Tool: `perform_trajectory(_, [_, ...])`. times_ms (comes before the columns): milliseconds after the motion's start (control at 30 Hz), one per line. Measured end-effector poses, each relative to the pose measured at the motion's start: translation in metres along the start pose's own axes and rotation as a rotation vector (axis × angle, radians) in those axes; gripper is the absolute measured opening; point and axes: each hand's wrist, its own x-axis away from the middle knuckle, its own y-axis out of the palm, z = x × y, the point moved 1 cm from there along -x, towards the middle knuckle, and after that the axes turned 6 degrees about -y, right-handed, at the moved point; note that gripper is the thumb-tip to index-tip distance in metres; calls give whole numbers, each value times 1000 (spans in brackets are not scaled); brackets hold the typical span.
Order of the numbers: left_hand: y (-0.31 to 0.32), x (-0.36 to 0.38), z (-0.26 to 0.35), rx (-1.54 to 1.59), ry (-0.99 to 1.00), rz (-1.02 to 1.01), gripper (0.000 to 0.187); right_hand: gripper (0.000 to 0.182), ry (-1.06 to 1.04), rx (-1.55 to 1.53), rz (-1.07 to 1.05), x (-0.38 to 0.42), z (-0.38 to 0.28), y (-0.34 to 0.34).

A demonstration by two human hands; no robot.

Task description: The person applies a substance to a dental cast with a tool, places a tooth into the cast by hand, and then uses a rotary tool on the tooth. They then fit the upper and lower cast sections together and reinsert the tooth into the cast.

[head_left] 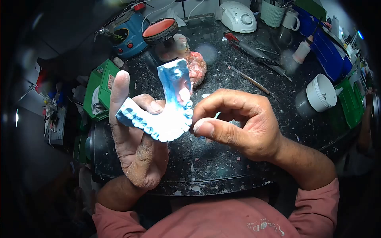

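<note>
Dark and flecked with pale bits, the table [222, 174] fills the middle of the view, its rounded near edge just in front of a person in a pink shirt [222, 222]. Above the near part of the table, the left hand [139, 152] holds up a horseshoe-shaped dental model [164, 121], its row of teeth curving toward the person and a bright glare washing out part of it. The left thumb lies inside the curve, while one finger points up beside the model's left end. The right hand [248, 125] is curled at the model's right side, thumb and forefinger narrow and close to the teeth; whether they pinch anything or touch the model, I cannot tell. Beyond the model sit a pink, rough lump [197, 69] and a round dish with a red inside [160, 29], near a blue machine [129, 37]. A green box [99, 89] is on the left. Toward the right lie a slim carving tool [254, 81] and a corded handpiece [250, 49], with an open white tub [320, 93], a small bottle [302, 51] and a mug [291, 20] farther over. A white device with a dial [239, 18] is at the back.
</note>
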Motion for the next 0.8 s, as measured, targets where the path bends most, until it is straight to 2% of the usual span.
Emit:
perform_trajectory(100, [3, 0, 2, -7, 21, -58, 76, 24, -99, 40, 9, 2, 3, 3])
perform_trajectory(167, [5, 1, 3, -53, -71, 17, 77, 24, -90, 38, 6, 2, 2, 3])
perform_trajectory(300, [8, -3, 2, 30, -87, 20, 77, 23, 26, 27, 9, 2, -1, 1])
perform_trajectory(367, [1, -2, -7, -117, -51, 10, 76, 24, 50, 76, 7, 1, 0, 0])
perform_trajectory(433, [2, -1, -7, -142, -80, 52, 70, 24, 37, 44, 49, -2, 7, 1])
perform_trajectory(467, [0, -2, -7, -112, -120, 90, 66, 24, -64, 106, 30, -6, 12, -4])
perform_trajectory(500, [-2, -2, -8, -80, -163, 128, 63, 24, 35, 96, -6, -12, -3, -13])
perform_trajectory(567, [-2, -4, -10, 98, -129, 227, 44, 24, 80, 293, 94, -26, -12, -49])
perform_trajectory(633, [-14, -3, -12, 35, -124, 185, 46, 28, -86, 761, 268, -34, -6, -89])
perform_trajectory(733, [-14, -8, -10, 30, -161, 236, 41, 33, 276, 1162, 152, -34, -7, -119])
perform_trajectory(767, [-15, -12, -10, 37, -156, 243, 41, 34, 308, 1191, 123, -33, -5, -115])
perform_trajectory(800, [-17, -15, -9, 26, -147, 228, 40, 35, 209, 1138, 119, -31, 2, -108])
